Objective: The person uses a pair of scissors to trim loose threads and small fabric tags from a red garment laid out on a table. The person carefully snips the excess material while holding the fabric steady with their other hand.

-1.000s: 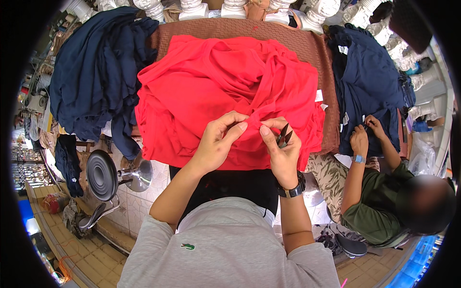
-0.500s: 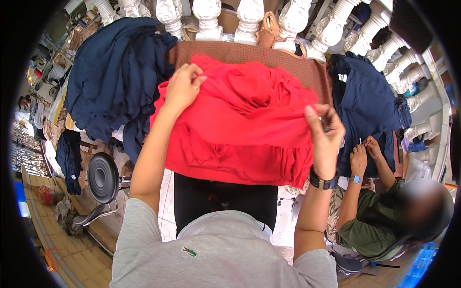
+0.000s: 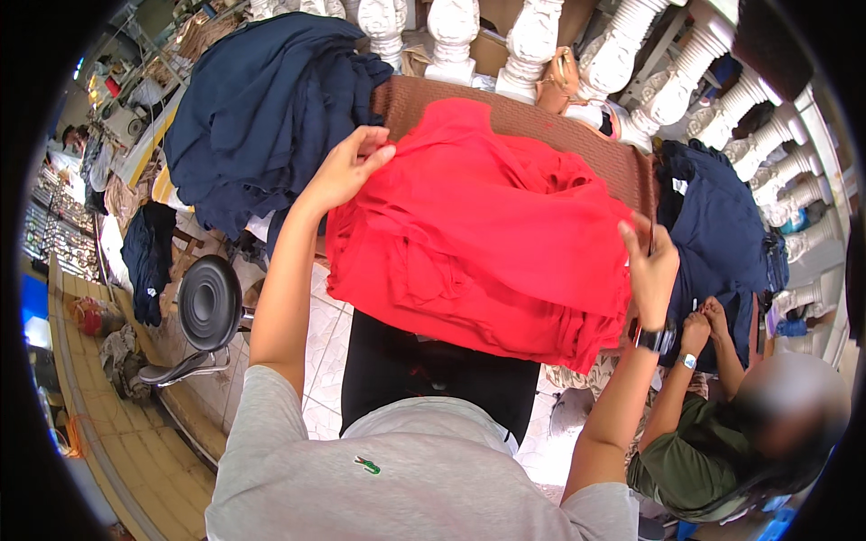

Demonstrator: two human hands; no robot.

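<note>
A heap of red cloth garments lies in front of me, its top layer spread fairly smooth between my hands. My left hand is at the upper left edge of the top red garment, thumb and fingers pinched on the fabric. On the right side, my right hand has its thumb and curled fingers at the garment's right edge. A thin dark object shows among those fingers, too small to make out. Under the red heap is a brown textured cover.
Dark blue garments are heaped at left and right. White balusters stand along the far side. A black round stool seat is at left. A co-worker in a green shirt handles the right blue cloth with both hands.
The view has shifted, so the scene sits further right. The top red layer has been drawn out flatter, with fewer folds. Both hands remain at its edges.
</note>
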